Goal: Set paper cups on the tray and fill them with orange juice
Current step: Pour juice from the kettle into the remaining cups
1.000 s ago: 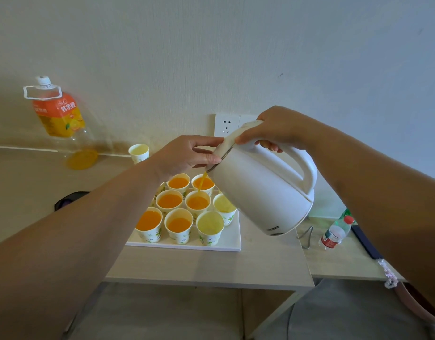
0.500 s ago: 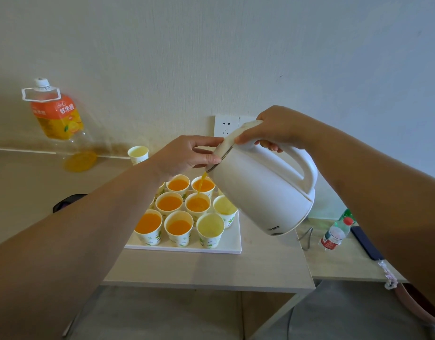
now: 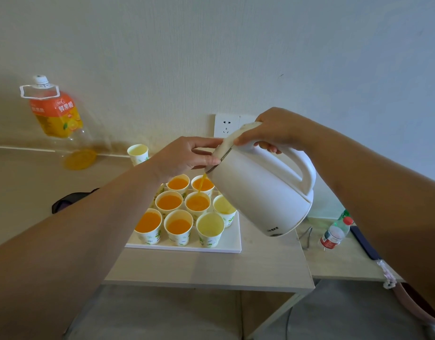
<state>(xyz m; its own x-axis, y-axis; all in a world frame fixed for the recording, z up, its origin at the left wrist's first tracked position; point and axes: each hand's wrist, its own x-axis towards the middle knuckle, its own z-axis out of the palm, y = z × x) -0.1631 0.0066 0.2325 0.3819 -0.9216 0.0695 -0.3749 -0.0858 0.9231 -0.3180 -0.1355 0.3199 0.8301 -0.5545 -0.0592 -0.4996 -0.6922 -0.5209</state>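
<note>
The right hand [image 3: 272, 133] grips the smooth white plastic kettle [image 3: 260, 192] by its loop handle; the left hand [image 3: 187, 155] pinches its lid rim. Kettle tilted spout-down leftward, juice [image 3: 201, 183] streaming into a round paper cup [image 3: 187, 204].

Tray [image 3: 232, 244]: one, white, on the near desk.
Cups [image 3: 178, 227] on the tray: eight in plain view, in three rows; a sliver of one more shows behind the left forearm at the far left.
Cups holding orange juice: six [image 3: 147, 223] [image 3: 168, 202] [image 3: 197, 203] [image 3: 177, 184] [image 3: 206, 185].
Cups with pale insides: two, at the right of the middle row [image 3: 223, 207] and of the near row [image 3: 210, 227].
Cups off the tray: one [image 3: 138, 153], far, by the wall.
Kettle [image 3: 260, 192]: one, white.
Juice bottle [image 3: 55, 114]: one, far left.
Small bottle [image 3: 334, 235]: one, red cap, right.
Tongs [image 3: 306, 238]: one pair.
Desks: two, the near one [image 3: 211, 271] and one to its right [image 3: 339, 263].
Wall socket [image 3: 226, 126]: one plate.
Hands: two, the left hand [image 3: 184, 155] and the right hand [image 3: 272, 130].
</note>
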